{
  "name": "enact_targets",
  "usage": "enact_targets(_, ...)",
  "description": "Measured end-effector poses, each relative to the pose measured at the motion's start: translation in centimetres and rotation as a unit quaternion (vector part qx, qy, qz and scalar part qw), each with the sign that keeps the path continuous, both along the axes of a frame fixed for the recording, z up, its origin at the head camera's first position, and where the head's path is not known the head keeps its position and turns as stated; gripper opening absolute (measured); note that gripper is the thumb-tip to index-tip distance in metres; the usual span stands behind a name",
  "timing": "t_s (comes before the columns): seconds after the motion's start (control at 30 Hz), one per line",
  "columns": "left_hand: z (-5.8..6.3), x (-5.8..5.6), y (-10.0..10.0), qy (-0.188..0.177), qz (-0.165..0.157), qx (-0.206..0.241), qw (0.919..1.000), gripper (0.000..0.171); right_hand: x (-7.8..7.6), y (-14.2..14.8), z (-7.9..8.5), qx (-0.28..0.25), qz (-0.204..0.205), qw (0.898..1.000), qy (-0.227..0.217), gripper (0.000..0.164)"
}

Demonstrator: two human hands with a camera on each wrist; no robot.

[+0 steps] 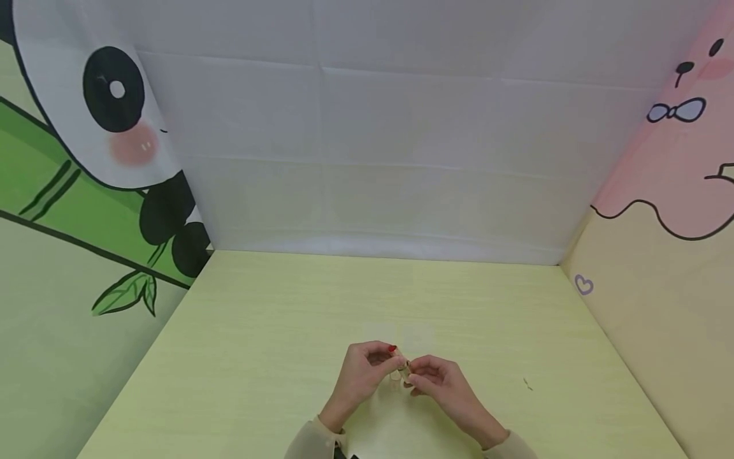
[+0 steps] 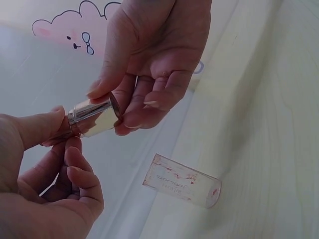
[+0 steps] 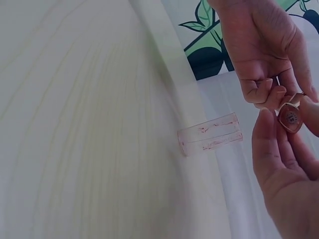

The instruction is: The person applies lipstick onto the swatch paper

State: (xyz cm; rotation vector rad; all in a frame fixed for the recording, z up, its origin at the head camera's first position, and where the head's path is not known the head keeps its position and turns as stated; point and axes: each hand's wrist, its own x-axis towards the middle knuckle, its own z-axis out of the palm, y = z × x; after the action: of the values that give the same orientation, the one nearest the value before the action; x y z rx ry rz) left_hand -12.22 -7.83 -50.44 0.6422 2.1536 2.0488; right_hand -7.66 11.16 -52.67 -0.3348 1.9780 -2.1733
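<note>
A lipstick (image 1: 406, 373) with a shiny gold tube is held between both hands above the table. In the head view its red tip (image 1: 392, 348) shows beside the left fingers. My left hand (image 1: 363, 375) pinches the upper part of the tube. The right hand (image 1: 447, 386) grips the gold base between thumb and fingers. From the right wrist view, the round-cornered bottom of the base (image 3: 290, 118) faces the camera, a small label on it. Below the hands stands a clear cap (image 2: 182, 181) smeared with red, apart from both hands.
The pale wood-grain table (image 1: 258, 319) carries a small thin scrap or mark (image 1: 527, 384) at the right. A white sheet (image 1: 373, 159) hangs behind the table, with painted side panels left and right. Two faint pale squares lie beyond the hands.
</note>
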Motion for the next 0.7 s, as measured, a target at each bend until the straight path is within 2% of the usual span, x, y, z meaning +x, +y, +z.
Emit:
enact_targets(0.23,0.5,0.0,0.0,-0.005,-0.003,-0.005,1.0,0.015,-0.2,0.2,0.1,-0.004,0.021,1.0,-0.021,0.033)
enact_targets(0.47,2.8,1.0,-0.3,0.004,-0.016,-0.01,0.9998,0.014,-0.1,0.2,0.1,-0.023,0.042,0.998,-0.035,0.036)
enact_targets(0.53,2.5,0.9,-0.2,0.006,-0.016,-0.012,0.9998,0.014,-0.1,0.2,0.1,-0.028,0.047,0.998,-0.04,0.037)
enact_targets(0.7,0.5,0.0,-0.1,0.013,-0.014,-0.015,0.9997,0.013,0.0,0.3,-0.1,-0.039,0.056,0.997,-0.046,0.038)
